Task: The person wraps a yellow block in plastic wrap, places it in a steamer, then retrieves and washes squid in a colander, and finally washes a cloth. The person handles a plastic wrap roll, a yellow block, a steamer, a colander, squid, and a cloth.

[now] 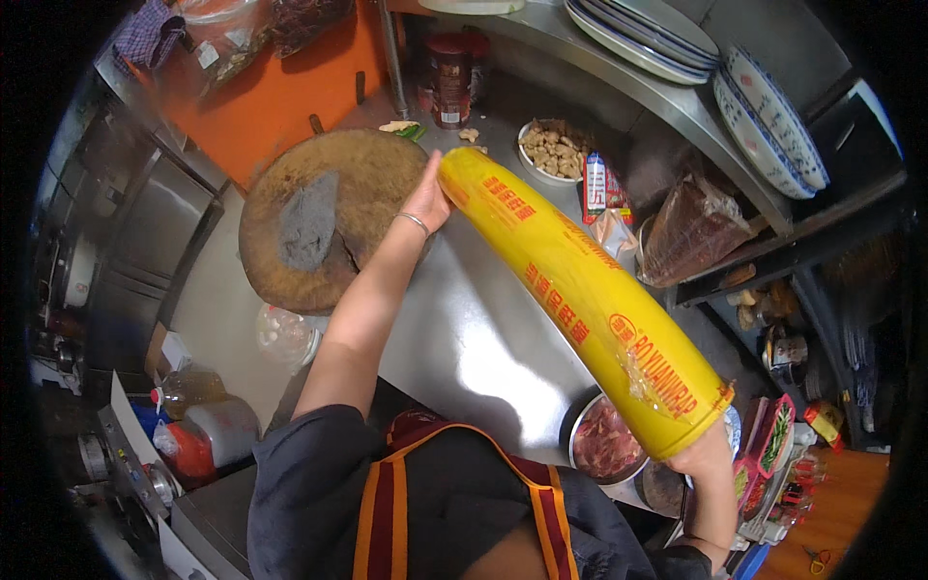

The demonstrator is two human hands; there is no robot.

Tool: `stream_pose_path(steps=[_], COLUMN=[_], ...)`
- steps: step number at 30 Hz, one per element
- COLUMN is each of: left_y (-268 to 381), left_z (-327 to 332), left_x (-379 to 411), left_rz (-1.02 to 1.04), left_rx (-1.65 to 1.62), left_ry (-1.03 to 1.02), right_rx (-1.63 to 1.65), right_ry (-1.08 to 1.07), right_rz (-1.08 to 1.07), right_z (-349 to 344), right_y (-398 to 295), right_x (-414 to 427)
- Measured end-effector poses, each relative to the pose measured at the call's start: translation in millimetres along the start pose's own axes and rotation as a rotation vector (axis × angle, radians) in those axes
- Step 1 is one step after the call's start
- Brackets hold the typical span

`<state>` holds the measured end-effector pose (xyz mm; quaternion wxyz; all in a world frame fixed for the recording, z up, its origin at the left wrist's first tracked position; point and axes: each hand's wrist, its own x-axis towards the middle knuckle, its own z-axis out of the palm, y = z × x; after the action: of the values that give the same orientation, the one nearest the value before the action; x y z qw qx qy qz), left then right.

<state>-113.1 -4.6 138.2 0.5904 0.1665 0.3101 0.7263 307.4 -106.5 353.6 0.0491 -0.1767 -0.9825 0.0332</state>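
Observation:
A long yellow roll of plastic food wrap (pixel 580 290) with red lettering slants across the steel worktop (pixel 464 319), held up between both hands. At its upper left end is my left hand (pixel 433 196), its fingers against the roll's end. My right hand (pixel 699 453) grips the lower right end from below, partly hidden by the roll. Left of the roll, a round wooden chopping block (pixel 384 181) carries a grey cloth (pixel 310 221). Under the roll's lower part, a round container of raw meat (pixel 605 438) is partly covered from view.
A bowl of ginger (pixel 552 148) stands at the back, beside a red packet (pixel 605 188). Plates (pixel 645 40) and patterned dishes (pixel 768 123) rest on the shelf above. A plastic jar (pixel 286 337) is below the block. Food trays (pixel 774 438) stand at the right.

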Motion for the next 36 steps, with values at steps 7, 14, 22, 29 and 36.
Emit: stream_pose_path(steps=[7, 14, 22, 29, 36], left_y=[-5, -28, 12, -11, -30], left_z=[29, 51, -28, -25, -52], left_x=[40, -27, 65, 167, 199], left_rz=[-0.08, 0.573, -0.04, -0.171, -0.12], left_rx=[0.663, 0.668, 0.538, 0.398, 0.518], left_ry=[0.11, -0.2, 0.261, 0.136, 0.166], right_rx=[-0.549, 0.051, 0.942, 1.523, 1.198], right_ry=[-0.254, 0.1, 1.116, 1.39, 1.277], right_rz=[-0.359, 0.376, 1.066, 1.172, 0.962], right_z=[-73, -72, 42, 148, 168], right_y=[-44, -25, 73, 194, 300], right_x=[99, 186, 168, 239, 303])
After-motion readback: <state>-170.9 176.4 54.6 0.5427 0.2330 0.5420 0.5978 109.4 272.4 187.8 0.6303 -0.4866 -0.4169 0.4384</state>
